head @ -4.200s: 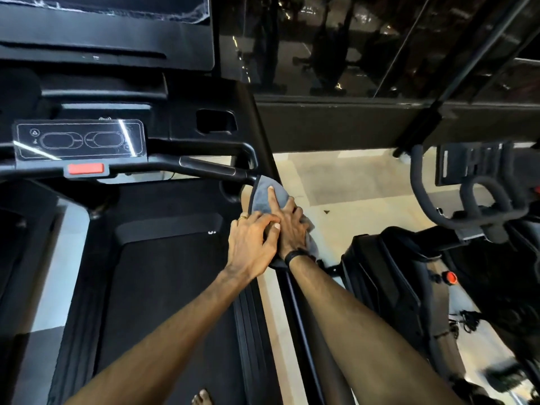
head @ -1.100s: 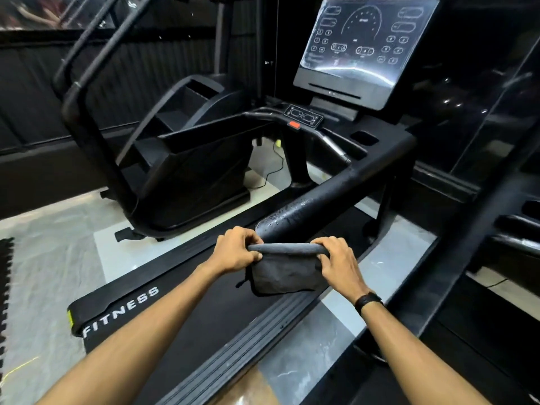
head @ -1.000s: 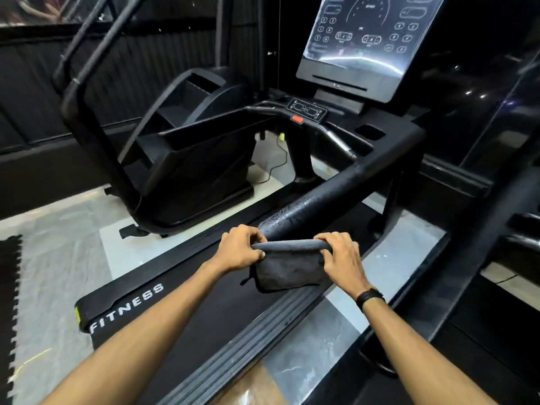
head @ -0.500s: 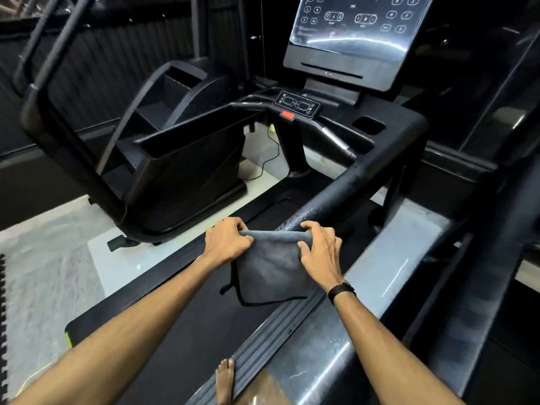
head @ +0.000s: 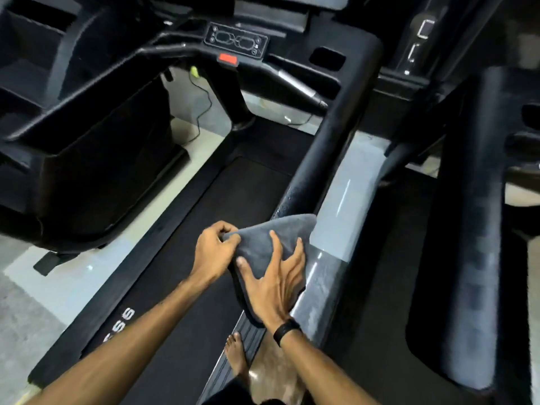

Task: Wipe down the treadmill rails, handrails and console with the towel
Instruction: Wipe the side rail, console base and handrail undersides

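Item: grey towel [head: 270, 252], folded, draped over the lower end of the right handrail [head: 336, 135] of the treadmill.

Position relative to the handrail: the towel is laid at the rail's near, low end, where the black bar descends towards the side rail [head: 233, 363]. The running belt [head: 187, 287] lies to the handrail's left; a pale floor strip lies to its right. The console control strip [head: 236, 42], with a red stop tab [head: 228, 58], is set at the handrail's far upper end, well apart from the towel. A bare foot [head: 236, 355] is planted on the side rail, below the towel.

Hands: the left hand [head: 214, 252] is curled on the towel's left edge — thumb and fingers pinching the fold. The right hand [head: 274, 285] is laid flat on the cloth, fingers spread wide and straight, pressing it against the bar; a dark band is worn at the wrist.

Step in hand, as judged: the right handrail is being wiped.

Handling notes: the cloth is best wrapped round the bar rather than laid on top, so the underside is reached. Pressure should be kept even and the stroke run lengthwise. Speckled marks are visible on the rail just above the towel — that patch is likely to need attention.
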The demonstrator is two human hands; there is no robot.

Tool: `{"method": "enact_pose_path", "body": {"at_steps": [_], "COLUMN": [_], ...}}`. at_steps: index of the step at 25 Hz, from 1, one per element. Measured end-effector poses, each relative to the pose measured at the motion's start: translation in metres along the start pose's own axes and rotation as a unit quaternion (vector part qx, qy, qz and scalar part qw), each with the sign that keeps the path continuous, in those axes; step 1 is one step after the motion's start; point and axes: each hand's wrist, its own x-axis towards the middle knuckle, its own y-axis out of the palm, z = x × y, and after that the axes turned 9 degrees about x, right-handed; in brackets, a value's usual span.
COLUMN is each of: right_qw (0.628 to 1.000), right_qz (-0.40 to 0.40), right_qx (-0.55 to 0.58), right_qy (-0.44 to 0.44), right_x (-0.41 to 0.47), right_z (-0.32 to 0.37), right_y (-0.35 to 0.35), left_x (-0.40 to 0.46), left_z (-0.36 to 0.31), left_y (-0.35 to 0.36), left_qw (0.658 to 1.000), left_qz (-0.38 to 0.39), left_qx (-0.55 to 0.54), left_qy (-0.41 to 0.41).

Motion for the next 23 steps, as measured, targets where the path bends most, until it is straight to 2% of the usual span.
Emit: {"method": "enact_pose_path", "body": {"at_steps": [2, 4, 9, 12, 17, 19, 21, 23], "right_qw": [0.998, 0.995, 0.993, 0.984, 0.924, 0.904, 0.909, 0.946], "right_qz": [-0.053, -0.099, -0.113, -0.136, -0.180, -0.183, -0.185, -0.169], "right_qx": [-0.016, 0.009, 0.043, 0.115, 0.310, 0.352, 0.335, 0.242], "right_qy": [0.010, 0.013, 0.004, 0.008, 0.129, 0.159, 0.167, 0.137], "right_x": [0.008, 0.021, 0.079, 0.101, 0.105, 0.082, 0.042, 0.014], "right_z": [0.008, 0.009, 0.005, -0.014, -0.048, -0.052, -0.046, -0.025], "right_y": [0.006, 0.009, 0.007, 0.006, 0.010, 0.011, 0.017, 0.018], "left_x": [0.006, 0.012, 0.012, 0.015, 0.023, 0.027, 0.030, 0.031], "left_z": [0.009, 0.013, 0.006, -0.003, -0.009, -0.013, -0.018, -0.023], "left_y": [0.000, -0.001, 0.013, 0.028, 0.038, 0.041, 0.050, 0.060], "left_qw": [0.997, 0.995, 0.996, 0.998, 0.998, 0.998, 0.998, 0.998], "left_qz": [-0.003, -0.011, -0.004, 0.006, -0.012, -0.006, 0.013, 0.017], "left_qx": [-0.076, -0.098, -0.084, -0.059, -0.067, -0.061, -0.053, -0.062], "left_qy": [-0.012, -0.017, -0.013, -0.006, -0.019, -0.004, 0.006, 0.006]}}
